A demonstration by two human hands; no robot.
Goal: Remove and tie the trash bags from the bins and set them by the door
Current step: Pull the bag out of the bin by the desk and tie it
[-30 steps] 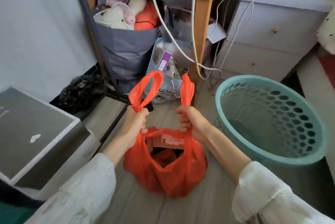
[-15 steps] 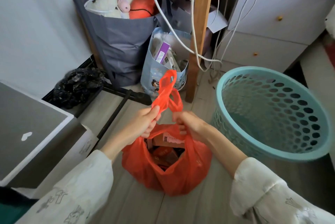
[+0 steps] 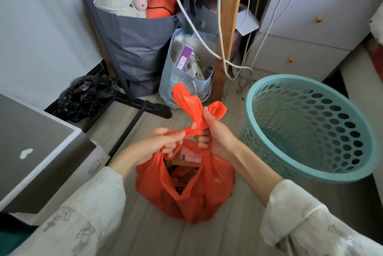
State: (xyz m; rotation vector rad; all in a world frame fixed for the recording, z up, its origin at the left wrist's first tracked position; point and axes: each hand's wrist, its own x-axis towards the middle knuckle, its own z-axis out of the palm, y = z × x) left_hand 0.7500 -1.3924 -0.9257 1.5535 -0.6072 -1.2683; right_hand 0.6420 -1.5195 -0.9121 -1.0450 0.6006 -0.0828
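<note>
The red bag (image 3: 186, 189) is out of the bin (image 3: 306, 131) and sits on the floor (image 3: 217, 239) just beside it, to the bin's left, between the person's forearms — so the removing looks done for this one. The bin shows no liner inside. The tying is under way, not finished: the two handles (image 3: 192, 108) are crossed and twisted together above the bag's mouth, their loose ends sticking up, and no closed knot can be made out. The left hand (image 3: 157, 143) is clamped on one handle, pulling it to the left; the right hand (image 3: 213, 133) is curled round the twist itself, pinching it where the handles cross. The mouth below gapes, with a cardboard box and wrappers showing through it. By my reckoning what is left is to pull the crossing tight, probably add a second throw so it holds, then carry the bag to the door — which is nowhere in view. A crumpled black bag (image 3: 85, 96) lies on the floor by the wall; whether it is another bin's bag, I cannot tell.
</note>
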